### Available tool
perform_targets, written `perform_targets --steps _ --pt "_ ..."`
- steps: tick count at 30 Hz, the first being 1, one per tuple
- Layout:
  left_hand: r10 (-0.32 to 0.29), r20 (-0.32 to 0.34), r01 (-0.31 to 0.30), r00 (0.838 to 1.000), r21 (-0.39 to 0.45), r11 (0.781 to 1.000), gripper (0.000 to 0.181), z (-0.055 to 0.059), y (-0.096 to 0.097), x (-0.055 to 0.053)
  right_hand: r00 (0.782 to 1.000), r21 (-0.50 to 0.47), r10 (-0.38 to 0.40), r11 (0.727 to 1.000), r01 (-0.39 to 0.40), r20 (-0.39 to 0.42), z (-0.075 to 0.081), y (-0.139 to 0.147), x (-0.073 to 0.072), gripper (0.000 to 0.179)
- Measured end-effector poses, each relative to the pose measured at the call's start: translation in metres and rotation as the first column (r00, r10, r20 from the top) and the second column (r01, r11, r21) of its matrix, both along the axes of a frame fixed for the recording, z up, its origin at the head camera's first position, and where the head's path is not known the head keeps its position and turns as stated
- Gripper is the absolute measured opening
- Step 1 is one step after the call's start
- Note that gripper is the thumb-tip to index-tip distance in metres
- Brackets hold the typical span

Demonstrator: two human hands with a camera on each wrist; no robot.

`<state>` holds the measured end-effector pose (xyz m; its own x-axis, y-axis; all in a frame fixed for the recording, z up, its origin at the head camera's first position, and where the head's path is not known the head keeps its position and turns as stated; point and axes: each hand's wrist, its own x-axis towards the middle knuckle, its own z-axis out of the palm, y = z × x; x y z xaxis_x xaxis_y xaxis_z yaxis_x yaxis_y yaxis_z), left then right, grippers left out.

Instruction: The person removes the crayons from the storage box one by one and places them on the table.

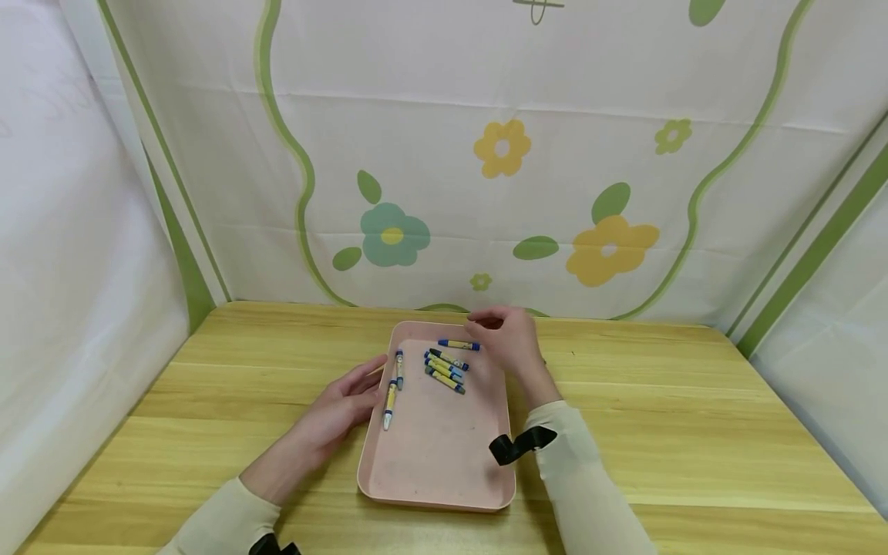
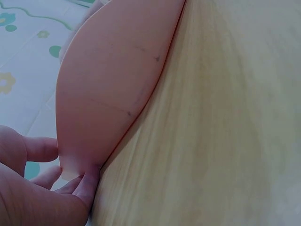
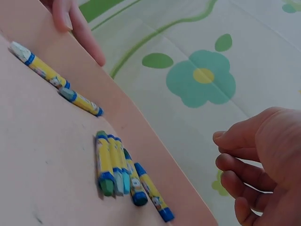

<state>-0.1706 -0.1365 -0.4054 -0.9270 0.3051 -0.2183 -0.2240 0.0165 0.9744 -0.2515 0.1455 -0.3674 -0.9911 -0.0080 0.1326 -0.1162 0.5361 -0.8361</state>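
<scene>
A pink tray [image 1: 444, 455] lies on the table with several crayons in yellow and blue wrappers. Two crayons, one white-tipped [image 1: 390, 405] and one grey-green-tipped [image 1: 399, 370], lie end to end along its left wall. Toward the far end sits a cluster of crayons [image 1: 444, 371], and a blue crayon [image 1: 459, 344] lies near the far wall. My left hand [image 1: 333, 416] rests its extended fingers against the outside of the tray's left wall. Above the far right corner is my right hand [image 1: 512, 339], its fingers [image 3: 249, 174] loosely bent with nothing between them.
The wooden table [image 1: 666, 432] extends on both sides of the tray. Behind it hangs a white cloth [image 1: 430, 146] printed with flowers, and more white cloth closes in the left and right sides. A black strap [image 1: 522, 445] sits at my right sleeve.
</scene>
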Motion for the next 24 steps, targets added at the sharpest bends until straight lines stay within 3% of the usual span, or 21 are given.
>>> perform_targets --steps 24 --pt "-0.003 -0.002 0.003 1.000 0.000 1.000 0.063 -0.001 0.000 0.000 0.998 -0.080 0.055 0.995 -0.057 -0.025 0.000 -0.042 0.012 0.019"
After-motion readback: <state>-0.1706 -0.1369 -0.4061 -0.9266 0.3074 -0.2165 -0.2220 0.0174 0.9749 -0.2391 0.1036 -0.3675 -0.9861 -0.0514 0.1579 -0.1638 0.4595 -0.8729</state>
